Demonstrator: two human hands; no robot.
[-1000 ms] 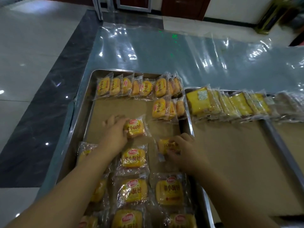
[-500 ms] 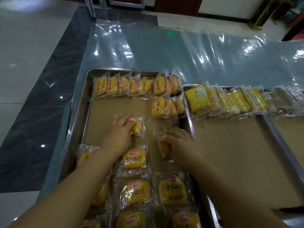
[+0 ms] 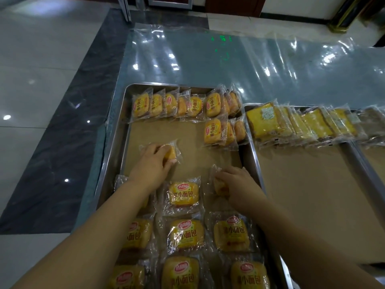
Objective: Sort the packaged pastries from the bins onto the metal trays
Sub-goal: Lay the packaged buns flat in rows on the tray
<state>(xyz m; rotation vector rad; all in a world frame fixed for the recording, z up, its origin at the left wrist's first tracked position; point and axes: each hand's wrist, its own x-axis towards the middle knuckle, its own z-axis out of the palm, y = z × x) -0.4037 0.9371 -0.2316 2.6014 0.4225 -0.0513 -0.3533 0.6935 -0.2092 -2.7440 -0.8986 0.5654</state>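
A metal tray (image 3: 119,130) lined with brown paper holds yellow packaged buns. One overlapping row of buns (image 3: 173,104) leans along its far edge, with a short second row (image 3: 223,131) below at the right. Several buns (image 3: 183,193) lie flat at the near end. My left hand (image 3: 152,163) grips a wrapped bun (image 3: 170,153) on the paper in the tray's middle. My right hand (image 3: 237,185) grips another wrapped bun (image 3: 220,185) near the tray's right side; that bun is mostly hidden under my fingers.
A second tray (image 3: 253,155) to the right carries a leaning row of packaged yellow cake slices (image 3: 302,124) along its far edge, with bare brown paper nearer me. A third tray's rim (image 3: 364,161) shows at far right. Shiny plastic film (image 3: 229,59) covers the table beyond.
Both hands shifted slightly away from me with their buns. The left hand's bun has turned on edge, so its label no longer shows. The camera moved a little closer.
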